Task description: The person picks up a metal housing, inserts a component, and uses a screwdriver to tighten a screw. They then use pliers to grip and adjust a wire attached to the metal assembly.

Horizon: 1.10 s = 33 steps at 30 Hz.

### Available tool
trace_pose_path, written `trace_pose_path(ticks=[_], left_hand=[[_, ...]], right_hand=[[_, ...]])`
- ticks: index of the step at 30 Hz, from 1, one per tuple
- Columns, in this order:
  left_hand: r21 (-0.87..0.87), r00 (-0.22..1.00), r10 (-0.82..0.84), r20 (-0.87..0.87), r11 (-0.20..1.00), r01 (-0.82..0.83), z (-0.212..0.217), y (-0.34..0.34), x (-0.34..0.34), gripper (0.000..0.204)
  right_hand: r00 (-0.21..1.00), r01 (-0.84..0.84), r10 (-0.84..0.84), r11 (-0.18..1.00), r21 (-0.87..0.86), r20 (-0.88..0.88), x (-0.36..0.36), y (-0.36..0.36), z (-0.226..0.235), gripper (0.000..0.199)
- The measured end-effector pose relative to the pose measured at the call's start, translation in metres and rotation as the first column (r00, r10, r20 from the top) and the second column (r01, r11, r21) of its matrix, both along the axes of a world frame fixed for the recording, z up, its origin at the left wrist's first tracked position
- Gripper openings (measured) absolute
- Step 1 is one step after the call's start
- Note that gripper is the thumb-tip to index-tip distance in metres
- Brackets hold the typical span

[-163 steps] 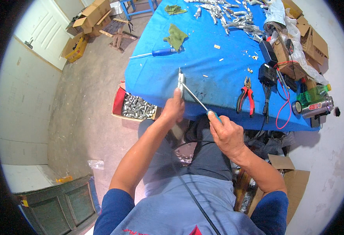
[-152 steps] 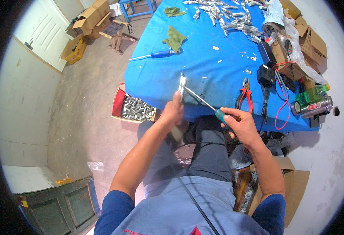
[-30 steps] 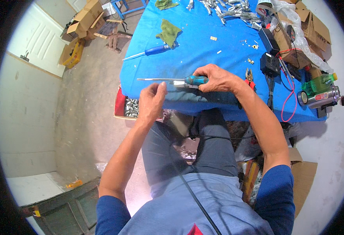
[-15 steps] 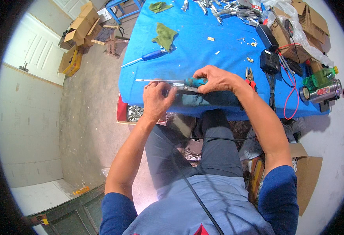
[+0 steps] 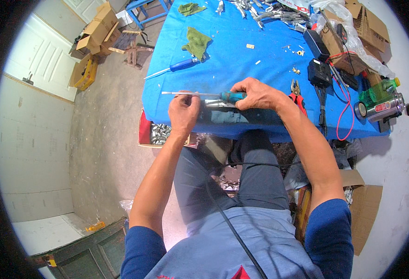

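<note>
- Step in hand, as a judgement: a handling moment within work on the metal part (image 5: 222,103), with the teal screwdriver (image 5: 232,96) kept in the grip rather than driven against anything.
- The right hand (image 5: 259,95) is clamped on the screwdriver's handle; its lower fingers also meet the part's 3 o'clock end, seemingly pinching it.
- The left hand (image 5: 184,111) is at the part's 9 o'clock end, fingers gathered near the screwdriver's shaft. Whether they are clamped on anything cannot be told, as their tips are partly hidden.
- The next move would seem to call for steadying the part with one hand, so that the other can place the screwdriver's tip freely.
- The part is at the near edge of the blue table (image 5: 241,69), just on the 6 o'clock side of the screwdriver. Its long axis runs 9 to 3 o'clock; which end is its front is too small to tell.
- The screwdriver lies almost parallel to it, tip toward 9 o'clock, handle toward 3.
- The blue screwdriver (image 5: 182,65) lies toward 11 o'clock from the part, the pliers (image 5: 298,98) toward 3.
</note>
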<state>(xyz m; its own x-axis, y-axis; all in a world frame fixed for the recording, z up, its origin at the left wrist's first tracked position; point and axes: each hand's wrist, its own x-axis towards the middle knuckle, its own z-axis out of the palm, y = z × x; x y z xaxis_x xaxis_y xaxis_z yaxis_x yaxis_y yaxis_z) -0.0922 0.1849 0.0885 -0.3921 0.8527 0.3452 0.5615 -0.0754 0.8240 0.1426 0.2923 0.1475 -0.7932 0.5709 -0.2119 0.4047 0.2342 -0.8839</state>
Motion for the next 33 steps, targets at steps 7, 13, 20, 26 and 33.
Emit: trace_pose_path(ticks=[7,13,20,26,33], left_hand=[[-0.029,0.999,-0.032,-0.041,0.999,0.031,0.006,-0.003,0.001,0.022],[-0.119,0.987,-0.133,0.089,0.983,0.143,0.015,-0.006,-0.007,0.025],[-0.132,0.933,-0.194,-0.302,0.978,0.160,0.031,-0.020,0.012,0.029],[-0.143,0.912,-0.214,-0.350,0.974,0.173,0.033,-0.024,0.015,0.028],[-0.066,0.906,-0.172,-0.387,0.985,0.159,0.021,-0.039,0.025,0.025]], right_hand=[[0.997,-0.021,0.020,1.000,0.010,0.070,-0.001,0.004,0.004,0.043],[0.997,-0.033,0.033,0.999,-0.008,0.073,0.000,0.003,0.007,0.044],[0.997,-0.014,0.014,1.000,-0.007,0.080,-0.002,0.002,0.008,0.044],[0.983,0.175,-0.165,0.976,0.130,-0.081,0.010,-0.008,0.000,0.047],[0.880,0.471,-0.459,0.810,0.350,-0.122,0.077,-0.077,0.025,0.048]])
